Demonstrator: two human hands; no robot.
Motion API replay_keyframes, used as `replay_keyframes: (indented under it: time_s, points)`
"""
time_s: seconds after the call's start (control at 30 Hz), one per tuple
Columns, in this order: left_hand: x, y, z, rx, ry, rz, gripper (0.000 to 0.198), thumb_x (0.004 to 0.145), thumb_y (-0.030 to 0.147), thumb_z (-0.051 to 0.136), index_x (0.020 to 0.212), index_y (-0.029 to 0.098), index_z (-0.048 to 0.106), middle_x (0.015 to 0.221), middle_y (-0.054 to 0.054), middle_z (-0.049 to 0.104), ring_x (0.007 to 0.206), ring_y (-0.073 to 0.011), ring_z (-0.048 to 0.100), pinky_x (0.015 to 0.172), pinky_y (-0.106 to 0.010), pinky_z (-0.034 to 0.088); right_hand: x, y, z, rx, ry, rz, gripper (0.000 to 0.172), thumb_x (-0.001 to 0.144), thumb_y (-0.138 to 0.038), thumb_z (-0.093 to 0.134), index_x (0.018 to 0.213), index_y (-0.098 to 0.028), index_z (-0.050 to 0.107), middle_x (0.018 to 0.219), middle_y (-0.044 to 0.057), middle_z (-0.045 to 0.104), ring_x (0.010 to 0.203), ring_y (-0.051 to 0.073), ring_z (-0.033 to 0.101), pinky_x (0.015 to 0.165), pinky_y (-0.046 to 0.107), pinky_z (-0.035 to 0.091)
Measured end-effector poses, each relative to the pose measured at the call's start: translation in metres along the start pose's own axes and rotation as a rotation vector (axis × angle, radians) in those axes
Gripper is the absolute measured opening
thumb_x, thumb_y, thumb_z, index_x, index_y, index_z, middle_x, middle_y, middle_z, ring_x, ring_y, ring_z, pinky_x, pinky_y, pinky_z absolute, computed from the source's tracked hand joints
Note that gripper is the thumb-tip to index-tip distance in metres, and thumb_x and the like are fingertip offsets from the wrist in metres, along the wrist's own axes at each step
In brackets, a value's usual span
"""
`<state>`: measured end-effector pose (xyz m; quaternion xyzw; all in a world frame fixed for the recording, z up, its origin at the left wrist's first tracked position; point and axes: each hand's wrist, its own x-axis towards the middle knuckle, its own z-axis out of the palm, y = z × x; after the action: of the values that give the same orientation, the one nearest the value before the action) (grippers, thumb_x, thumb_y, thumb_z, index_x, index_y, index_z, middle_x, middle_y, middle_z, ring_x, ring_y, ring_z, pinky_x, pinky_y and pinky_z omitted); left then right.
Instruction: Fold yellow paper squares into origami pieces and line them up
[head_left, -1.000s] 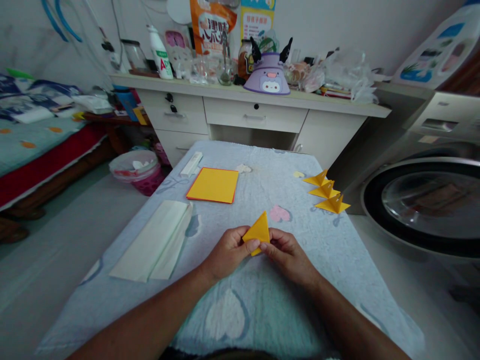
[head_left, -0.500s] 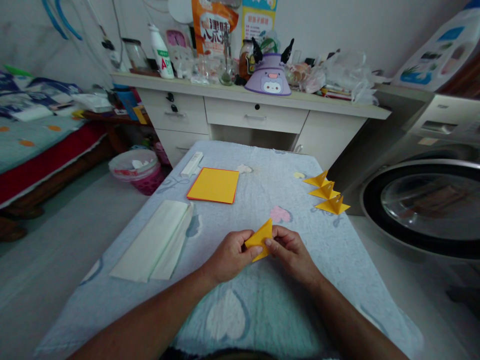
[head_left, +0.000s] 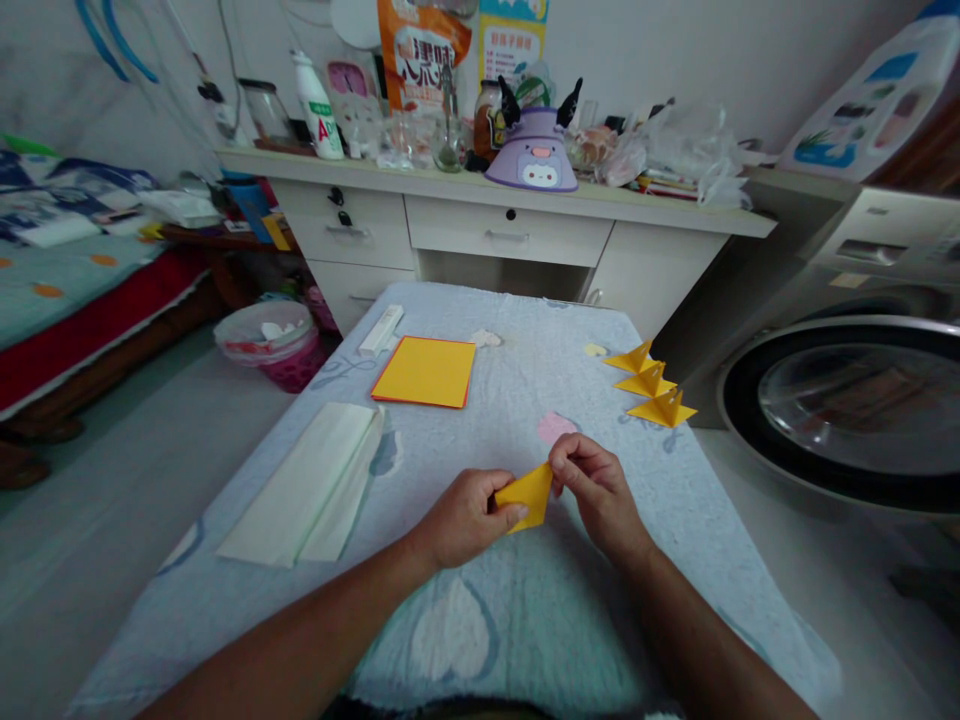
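Observation:
A small piece of folded yellow paper (head_left: 531, 494) is held above the cloth-covered table. My left hand (head_left: 471, 515) grips its left side, thumb on top and fingers behind. My right hand (head_left: 596, 485) pinches the paper's upper right corner between thumb and fingertips. Three folded yellow paper shapes (head_left: 664, 408) with pointed tips stand in a row at the table's right edge. A stack of square yellow paper (head_left: 425, 372), with red or orange showing at its edges, lies farther back on the left.
A folded pale sheet (head_left: 307, 485) lies at the left of the table (head_left: 457, 630), and a white narrow box (head_left: 382, 331) sits behind it. Beyond stands a cluttered white desk (head_left: 457, 225). A washing machine (head_left: 862, 330) is at right, a pink bin (head_left: 274, 345) at left.
My right hand has moved up to the paper's upper right corner, its thumb leaving the paper's face. The paper has tilted and shifted slightly right and down in my left hand.

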<state>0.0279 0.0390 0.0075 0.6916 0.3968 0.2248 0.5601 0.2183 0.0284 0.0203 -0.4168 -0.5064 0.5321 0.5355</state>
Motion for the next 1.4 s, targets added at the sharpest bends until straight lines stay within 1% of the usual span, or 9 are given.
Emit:
replay_keyframes:
  time_s: [0.17, 0.23, 0.37, 0.5, 0.6, 0.93, 1.1, 1.23, 1.4]
  points:
    - [0.001, -0.003, 0.001, 0.001, 0.014, -0.011, 0.022, 0.078, 0.034, 0.056, 0.076, 0.013, 0.06, 0.063, 0.003, 0.046, 0.057, -0.01, 0.041, 0.049, -0.021, 0.027, 0.001, 0.003, 0.005, 0.093, -0.079, 0.058, 0.027, 0.081, -0.042, 0.069, 0.087, -0.022, 0.053, 0.071, -0.004, 0.049, 0.057, 0.01, 0.045, 0.052, 0.022, 0.038]
    - [0.001, -0.003, 0.001, 0.009, 0.022, -0.006, 0.022, 0.078, 0.034, 0.056, 0.074, 0.013, 0.06, 0.063, 0.003, 0.045, 0.056, -0.0098, 0.04, 0.049, -0.021, 0.027, 0.001, 0.004, 0.01, 0.087, -0.123, 0.102, 0.04, 0.073, -0.043, 0.077, 0.095, -0.024, 0.049, 0.075, -0.005, 0.05, 0.058, 0.009, 0.046, 0.051, 0.021, 0.038]
    - [0.001, -0.002, 0.001, 0.003, 0.048, 0.005, 0.026, 0.08, 0.038, 0.055, 0.069, 0.014, 0.056, 0.061, 0.004, 0.041, 0.055, -0.0092, 0.038, 0.048, -0.021, 0.025, 0.001, 0.006, 0.017, 0.099, -0.065, 0.117, 0.069, 0.06, -0.04, 0.086, 0.111, -0.03, 0.04, 0.081, -0.007, 0.05, 0.06, 0.01, 0.049, 0.052, 0.021, 0.039]
    - [0.0, -0.003, 0.001, 0.034, 0.079, 0.026, 0.031, 0.081, 0.04, 0.056, 0.063, 0.015, 0.051, 0.059, 0.005, 0.038, 0.055, -0.0088, 0.036, 0.049, -0.021, 0.023, -0.001, 0.009, 0.018, 0.074, -0.202, 0.229, 0.045, 0.066, -0.045, 0.081, 0.087, -0.022, 0.05, 0.071, -0.005, 0.053, 0.06, 0.01, 0.049, 0.056, 0.022, 0.039]
    - [0.0, -0.004, 0.001, 0.089, 0.11, 0.042, 0.03, 0.082, 0.037, 0.057, 0.063, 0.015, 0.05, 0.059, 0.005, 0.039, 0.056, -0.0088, 0.037, 0.049, -0.021, 0.023, -0.003, 0.011, 0.018, 0.038, -0.203, 0.204, 0.039, 0.072, -0.049, 0.076, 0.074, -0.019, 0.052, 0.064, -0.005, 0.052, 0.057, 0.009, 0.045, 0.056, 0.022, 0.036]
    - [-0.001, -0.002, -0.001, -0.021, 0.056, 0.058, 0.041, 0.089, 0.048, 0.049, 0.064, 0.016, 0.05, 0.059, 0.004, 0.037, 0.056, -0.0092, 0.036, 0.05, -0.021, 0.024, -0.002, 0.007, 0.016, 0.063, -0.162, 0.181, 0.031, 0.077, -0.044, 0.073, 0.071, -0.019, 0.056, 0.059, -0.005, 0.05, 0.054, 0.01, 0.044, 0.053, 0.022, 0.035]
    - [-0.001, -0.001, -0.002, -0.042, 0.011, 0.042, 0.041, 0.086, 0.048, 0.051, 0.062, 0.015, 0.051, 0.057, 0.004, 0.037, 0.053, -0.0089, 0.034, 0.049, -0.022, 0.022, 0.003, 0.006, 0.005, 0.018, -0.04, 0.076, 0.025, 0.078, -0.037, 0.071, 0.064, -0.019, 0.06, 0.059, -0.003, 0.05, 0.055, 0.011, 0.044, 0.053, 0.024, 0.034]
    - [-0.001, 0.0, -0.003, -0.06, 0.002, 0.035, 0.041, 0.086, 0.049, 0.051, 0.062, 0.015, 0.051, 0.057, 0.004, 0.037, 0.053, -0.009, 0.035, 0.048, -0.022, 0.022, 0.004, 0.006, -0.001, 0.005, -0.008, 0.048, 0.023, 0.079, -0.034, 0.07, 0.064, -0.019, 0.062, 0.059, -0.002, 0.05, 0.056, 0.012, 0.045, 0.054, 0.025, 0.035]
    - [-0.003, 0.0, -0.004, -0.071, 0.024, 0.024, 0.043, 0.085, 0.05, 0.051, 0.059, 0.016, 0.048, 0.055, 0.004, 0.036, 0.052, -0.0087, 0.034, 0.048, -0.022, 0.021, 0.004, 0.007, -0.001, 0.095, 0.068, 0.081, 0.029, 0.086, -0.047, 0.06, 0.08, -0.019, 0.063, 0.062, -0.002, 0.051, 0.053, 0.011, 0.044, 0.05, 0.023, 0.035]
